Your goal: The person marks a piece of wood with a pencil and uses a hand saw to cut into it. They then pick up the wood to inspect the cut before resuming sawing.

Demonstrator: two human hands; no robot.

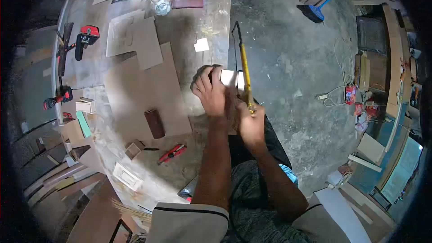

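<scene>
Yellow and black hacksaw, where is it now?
The hacksaw is right of centre in the head view, in the right hand, at the pale block beside the left hand.

Wide-angle view, vignetted to black at the rim; straight edges bow towards 3 and 9 o'clock. Illumination is uneven: the worktable (101, 141) is bright at 8 o'clock, the outer margin beyond it dim. Soft shadow crosses the brown sheet (166, 96) at 9 o'clock. Near centre, towards 12 o'clock, a white block (228, 77) is almost overexposed. The right hand (252, 126) shows slight blur.
</scene>
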